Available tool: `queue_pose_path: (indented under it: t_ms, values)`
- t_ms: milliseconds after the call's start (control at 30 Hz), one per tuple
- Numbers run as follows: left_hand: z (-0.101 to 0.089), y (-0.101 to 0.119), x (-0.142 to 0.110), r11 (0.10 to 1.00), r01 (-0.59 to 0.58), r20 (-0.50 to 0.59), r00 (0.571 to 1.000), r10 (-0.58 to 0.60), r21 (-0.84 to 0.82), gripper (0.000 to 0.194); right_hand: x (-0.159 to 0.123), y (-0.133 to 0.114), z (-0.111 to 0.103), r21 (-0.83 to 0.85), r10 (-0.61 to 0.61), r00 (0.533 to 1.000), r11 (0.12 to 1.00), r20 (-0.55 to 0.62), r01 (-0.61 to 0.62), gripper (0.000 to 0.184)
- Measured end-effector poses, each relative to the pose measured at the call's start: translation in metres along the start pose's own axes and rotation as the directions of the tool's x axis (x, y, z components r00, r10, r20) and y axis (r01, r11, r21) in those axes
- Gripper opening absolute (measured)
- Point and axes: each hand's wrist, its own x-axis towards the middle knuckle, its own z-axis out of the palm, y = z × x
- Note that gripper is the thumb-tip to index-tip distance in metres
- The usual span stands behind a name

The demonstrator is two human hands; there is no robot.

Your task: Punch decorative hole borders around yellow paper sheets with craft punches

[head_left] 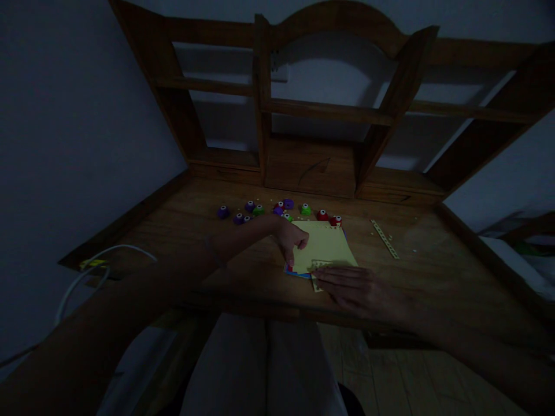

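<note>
A stack of coloured paper (329, 245), pale yellow sheet on top with red and blue edges below, lies on the wooden desk. My left hand (291, 236) is over its left side, fingers curled and one digit pressed down at the near left corner. Whether anything is inside those curled fingers is hidden. Stretched flat, my right hand (351, 287) rests on the near right part of the paper. Partly under its fingertips is a pale yellow piece with small holes (318, 284), sticking out past the stack's near edge.
Behind the paper stand several small domed craft punches in purple (223, 212), green (305, 209) and red (322, 215). A perforated yellow strip (384, 238) lies at right among tiny paper bits. A wooden shelf unit (310, 162) rises at the back. A white cable (125, 247) runs at left.
</note>
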Motion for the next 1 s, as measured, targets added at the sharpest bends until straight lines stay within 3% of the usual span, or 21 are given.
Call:
queue_pose_path:
  t_ms: [100,167,433,633,1000]
  values:
    - [0.0,-0.001,0.0,1.0,-0.007,0.014,1.0,0.007,-0.002,0.053,0.006,0.001,-0.009,0.143,0.141,0.989,0.981,-0.041,-0.134,0.052]
    - [0.001,-0.003,0.001,1.0,-0.016,0.002,1.0,0.016,-0.021,0.054,0.011,0.007,-0.009,0.162,0.165,0.983,0.975,-0.084,-0.15,0.053]
    - [0.003,-0.007,0.004,0.998,-0.037,-0.003,0.999,0.036,-0.051,0.058,0.03,0.026,0.008,-0.103,-0.112,0.992,0.988,0.057,0.118,0.045]
    - [0.003,-0.009,0.005,0.998,-0.042,-0.014,0.999,0.042,-0.041,0.059,0.024,0.023,0.009,-0.178,-0.157,0.983,0.969,0.097,0.172,0.04]
    - [0.004,-0.009,0.004,1.0,-0.016,-0.006,1.0,0.016,-0.023,0.054,0.007,0.013,0.01,-0.162,-0.175,0.98,0.969,0.091,0.188,0.044]
